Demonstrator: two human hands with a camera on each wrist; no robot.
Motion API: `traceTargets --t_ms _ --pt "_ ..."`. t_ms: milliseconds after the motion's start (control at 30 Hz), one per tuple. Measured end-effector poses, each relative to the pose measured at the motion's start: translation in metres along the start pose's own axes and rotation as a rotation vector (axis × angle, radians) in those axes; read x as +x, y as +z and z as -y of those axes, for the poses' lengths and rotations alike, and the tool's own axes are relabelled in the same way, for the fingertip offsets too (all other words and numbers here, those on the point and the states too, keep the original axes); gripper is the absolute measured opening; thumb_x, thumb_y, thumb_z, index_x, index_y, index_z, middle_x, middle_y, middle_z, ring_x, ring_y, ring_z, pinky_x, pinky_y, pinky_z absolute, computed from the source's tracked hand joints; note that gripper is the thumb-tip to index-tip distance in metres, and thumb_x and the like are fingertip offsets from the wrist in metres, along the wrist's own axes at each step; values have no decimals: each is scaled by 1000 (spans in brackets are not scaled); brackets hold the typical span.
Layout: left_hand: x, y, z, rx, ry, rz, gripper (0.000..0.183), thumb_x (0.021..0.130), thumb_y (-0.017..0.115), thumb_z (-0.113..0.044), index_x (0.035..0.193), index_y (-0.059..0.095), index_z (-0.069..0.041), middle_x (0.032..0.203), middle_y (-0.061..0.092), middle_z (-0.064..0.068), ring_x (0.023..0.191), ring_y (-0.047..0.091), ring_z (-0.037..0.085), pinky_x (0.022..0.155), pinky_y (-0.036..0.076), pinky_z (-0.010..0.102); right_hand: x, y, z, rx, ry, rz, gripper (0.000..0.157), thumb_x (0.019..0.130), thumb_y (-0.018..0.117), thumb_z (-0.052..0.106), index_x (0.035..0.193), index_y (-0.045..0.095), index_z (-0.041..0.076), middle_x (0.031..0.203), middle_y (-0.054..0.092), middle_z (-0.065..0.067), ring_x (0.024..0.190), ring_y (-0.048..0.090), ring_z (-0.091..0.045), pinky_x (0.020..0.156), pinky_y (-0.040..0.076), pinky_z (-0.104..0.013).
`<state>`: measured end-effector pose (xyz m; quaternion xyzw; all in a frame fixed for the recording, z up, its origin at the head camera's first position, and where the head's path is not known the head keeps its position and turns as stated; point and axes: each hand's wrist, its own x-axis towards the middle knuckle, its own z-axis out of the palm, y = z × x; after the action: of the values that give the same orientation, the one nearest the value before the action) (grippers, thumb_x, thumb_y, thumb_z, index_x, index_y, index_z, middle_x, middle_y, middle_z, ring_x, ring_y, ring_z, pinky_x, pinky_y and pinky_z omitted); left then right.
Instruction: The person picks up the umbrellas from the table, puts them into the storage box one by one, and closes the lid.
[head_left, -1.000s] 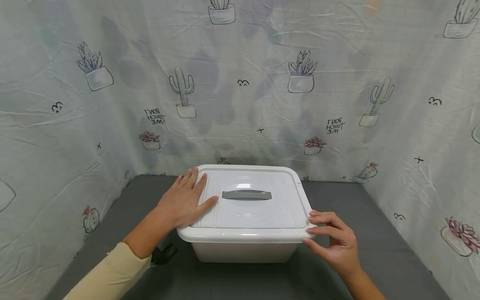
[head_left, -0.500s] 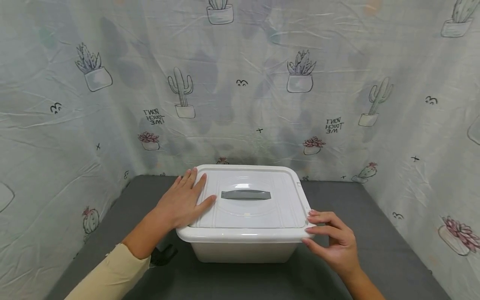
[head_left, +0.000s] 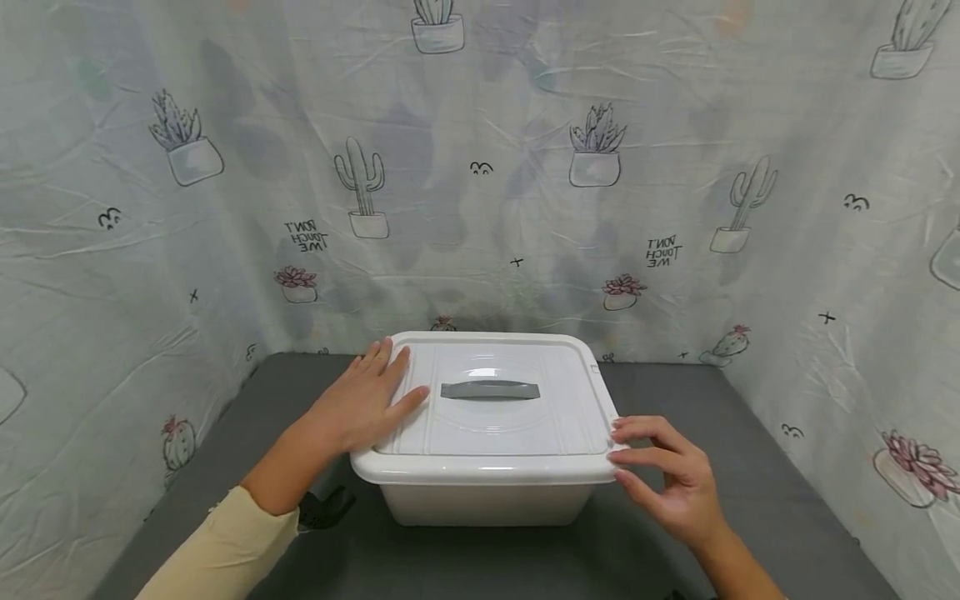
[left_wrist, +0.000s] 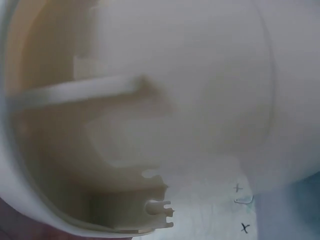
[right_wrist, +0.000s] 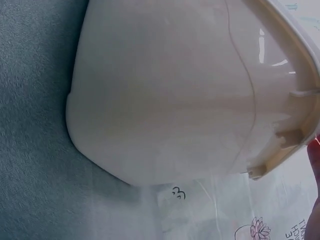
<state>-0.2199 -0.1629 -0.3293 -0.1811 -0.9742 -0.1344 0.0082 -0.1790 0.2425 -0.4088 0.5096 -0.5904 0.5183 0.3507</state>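
Note:
A white plastic storage box (head_left: 486, 505) stands on the grey surface with its white lid (head_left: 517, 429) on top. A grey handle (head_left: 491, 390) lies across the lid's middle. My left hand (head_left: 363, 404) rests with spread fingers on the lid's left side. At the right edge of the lid, my right hand (head_left: 671, 483) touches the rim with loosely bent fingertips, its thumb beside the front right corner. In the left wrist view, the box wall (left_wrist: 200, 100) and the ribbed underside of the rim fill most of the picture. The right wrist view shows a fingertip (right_wrist: 314, 157) by the rim.
Grey cloth (head_left: 465, 571) covers the surface under the box. Behind and on both sides hangs a pale curtain (head_left: 480, 217) printed with cacti and potted plants. A dark wrist mount (head_left: 327, 508) sits under my left wrist.
My right thumb has shifted from the lid's front right corner to just right of it. The left hand stays in place on the lid. The head view has shifted slightly.

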Motion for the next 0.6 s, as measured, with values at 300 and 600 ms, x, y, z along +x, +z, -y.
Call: traceTargets --t_ms 300,600 --pt "-1 -2 15 -165 -23 -22 90 103 32 -68 164 14 -4 172 3 22 158 4 45 124 13 68 18 -20 -5 -7 8 -54 9 87 71 -10 95 74 -13 113 69 -26 114 65 -29 104 52 -28" --pt "-7 -1 56 -185 -58 -127 79 108 30 -58 164 15 -4 170 9 26 156 13 49 120 18 71 33 -63 -25 -203 111 -95 12 86 68 -15 91 77 -9 108 72 -16 104 68 -18 91 55 -15"
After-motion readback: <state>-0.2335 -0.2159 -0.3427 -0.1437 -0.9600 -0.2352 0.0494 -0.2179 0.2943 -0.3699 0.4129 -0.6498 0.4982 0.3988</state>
